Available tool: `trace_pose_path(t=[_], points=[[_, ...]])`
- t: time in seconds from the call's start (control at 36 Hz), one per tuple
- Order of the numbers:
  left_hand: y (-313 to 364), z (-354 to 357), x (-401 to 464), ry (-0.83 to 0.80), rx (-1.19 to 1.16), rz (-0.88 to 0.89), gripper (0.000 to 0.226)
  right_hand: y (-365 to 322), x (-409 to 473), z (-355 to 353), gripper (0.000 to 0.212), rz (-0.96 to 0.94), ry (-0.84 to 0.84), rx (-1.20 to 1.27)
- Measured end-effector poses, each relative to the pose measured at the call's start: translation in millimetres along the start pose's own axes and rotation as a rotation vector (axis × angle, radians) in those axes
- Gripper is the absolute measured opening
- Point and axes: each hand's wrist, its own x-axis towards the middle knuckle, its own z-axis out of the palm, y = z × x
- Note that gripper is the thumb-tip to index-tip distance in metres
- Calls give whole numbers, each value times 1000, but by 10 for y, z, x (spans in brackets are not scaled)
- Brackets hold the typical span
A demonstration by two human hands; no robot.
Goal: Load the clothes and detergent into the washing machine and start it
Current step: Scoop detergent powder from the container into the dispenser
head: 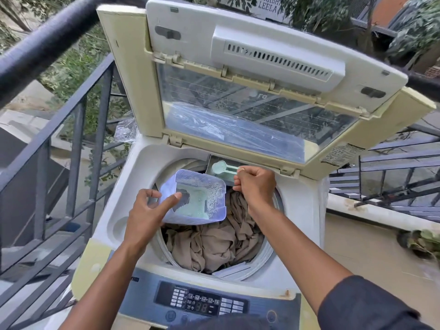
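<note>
Left hand (145, 210) grips detergent tub (195, 196) over the drum (266, 253), right fingers (238, 179) pinching scoop (222, 167): tip slowly into drawer (228, 178) behind drum.

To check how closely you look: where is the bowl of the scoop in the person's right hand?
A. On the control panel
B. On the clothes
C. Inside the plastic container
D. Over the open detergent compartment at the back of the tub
D: the right hand pinches the scoop, its bowl over the detergent compartment.

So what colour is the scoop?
Pale mint green scoop, pinched by its handle in the right hand; head view.
</note>
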Motion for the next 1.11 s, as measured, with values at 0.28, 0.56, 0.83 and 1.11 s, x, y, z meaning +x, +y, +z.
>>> trace_pose_path(t=[0.28, 0.56, 0.83, 1.11], points=[[-24, -6, -13, -9, -25, -20, 69, -21, -71, 135, 19, -191, 14, -152], [-35, 9, -27, -6, 5, -1, 70, -14, -82, 106, 26, -391, 47, -293], [-49, 20, -55, -1, 22, 22, 72, -11, -87, -54, 41, -509, 87, -402], [-59, 61, -84, -9, 34, 15, 74, 36, -101, -188, 39, -613, 119, -514]])
